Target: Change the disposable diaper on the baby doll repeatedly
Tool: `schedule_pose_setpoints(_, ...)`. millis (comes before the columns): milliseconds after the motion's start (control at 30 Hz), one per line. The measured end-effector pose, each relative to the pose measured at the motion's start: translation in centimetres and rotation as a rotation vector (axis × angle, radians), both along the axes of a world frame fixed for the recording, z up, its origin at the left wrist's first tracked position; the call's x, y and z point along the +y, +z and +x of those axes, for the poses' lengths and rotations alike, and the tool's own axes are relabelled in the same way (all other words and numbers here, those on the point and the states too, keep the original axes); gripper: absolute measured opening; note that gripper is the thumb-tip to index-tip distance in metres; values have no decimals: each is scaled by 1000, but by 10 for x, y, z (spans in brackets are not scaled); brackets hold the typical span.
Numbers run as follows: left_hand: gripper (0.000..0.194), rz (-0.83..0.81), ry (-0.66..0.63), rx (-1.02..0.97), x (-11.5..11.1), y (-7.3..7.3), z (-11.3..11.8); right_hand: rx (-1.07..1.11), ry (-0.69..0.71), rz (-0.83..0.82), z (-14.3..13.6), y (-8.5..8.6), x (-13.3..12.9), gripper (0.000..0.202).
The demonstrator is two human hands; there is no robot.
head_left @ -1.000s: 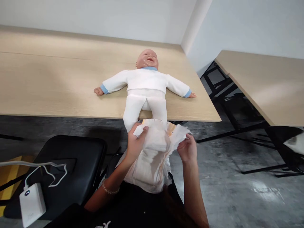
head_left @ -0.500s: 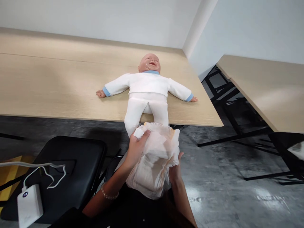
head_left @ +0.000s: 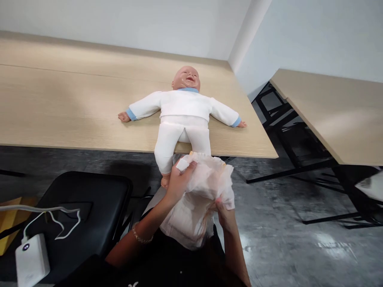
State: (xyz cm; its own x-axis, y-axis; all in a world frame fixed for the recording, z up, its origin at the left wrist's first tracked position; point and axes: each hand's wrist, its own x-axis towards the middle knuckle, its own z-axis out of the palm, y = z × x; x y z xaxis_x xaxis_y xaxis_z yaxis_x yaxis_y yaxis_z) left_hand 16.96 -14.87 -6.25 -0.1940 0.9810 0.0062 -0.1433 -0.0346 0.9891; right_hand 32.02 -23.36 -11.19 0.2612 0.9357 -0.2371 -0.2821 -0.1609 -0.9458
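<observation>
A white, partly opened diaper (head_left: 191, 215) is held up in front of my body, just below the table edge. My left hand (head_left: 181, 179) pinches its left side near the top, thumb across the front, with a white tab showing by the fingers. On the other side my right hand (head_left: 224, 209) grips the right edge, thumb on the front and the other fingers hidden behind. Beyond the diaper a baby doll (head_left: 185, 105) in a white suit with blue collar and cuffs lies face up, arms spread, its legs hanging over the edge.
The doll lies on a light wooden table (head_left: 74, 107) against a wall. At left a black chair (head_left: 98, 211) carries a white power bank (head_left: 32, 261) with cables. A second table (head_left: 335, 107) stands at right, with black folding legs beneath.
My right hand has come from under the diaper's right side to grip its edge, thumb in front. My left hand and the diaper's top have shifted slightly right.
</observation>
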Motion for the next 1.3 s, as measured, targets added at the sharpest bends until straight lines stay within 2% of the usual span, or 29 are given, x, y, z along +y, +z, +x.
schedule_pose_setpoints(67, 27, -63, -42, -93, -1, 4, 3, -89, -79, -96, 3, 5, 7, 58)
schedule_pose_setpoints(133, 33, -109, -55, -158, -4, 6, 3, -110, -159, -160, 2, 10, 13, 61)
schedule_pose_setpoints(233, 49, -166, -137, -228, -6, 13, -6, 7, -255, -171, -2, 18, 22, 74)
schedule_pose_setpoints(333, 62, -154, -313, -301, -2, 19, -20, 177, -282, -170, -6, 29, 29, 78)
schedule_pose_setpoints(433, 53, -201, -503, -294, 4, 22, -29, 286, -266, -214, -6, 39, 34, 79)
schedule_pose_setpoints(533, 47, -275, -582, -226, 7, 21, -29, 274, -235, -250, -6, 44, 34, 74)
schedule_pose_setpoints(633, 45, -231, -527, -171, 4, 20, -20, 218, -174, -191, -9, 44, 28, 68)
schedule_pose_setpoints(767, 40, -91, -392, -66, -6, 17, -7, 163, -113, -93, -16, 41, 21, 79)
schedule_pose_setpoints(1000, 37, -67, -353, 58, -18, 11, 0, 150, -236, -108, -27, 50, 25, 90)
schedule_pose_setpoints(1100, 50, -23, -181, 82, -18, 11, -7, 161, -245, -124, -24, 53, 25, 92)
schedule_pose_setpoints(1167, 55, 99, -78, 153, -18, 14, -13, 158, -236, -134, -19, 53, 23, 93)
schedule_pose_setpoints(1233, 46, 255, -94, 285, -18, 17, -21, 134, -222, -159, -14, 51, 20, 94)
schedule_pose_setpoints(1300, 30, 355, -188, 413, -19, 21, -28, 115, -195, -186, -9, 48, 17, 93)
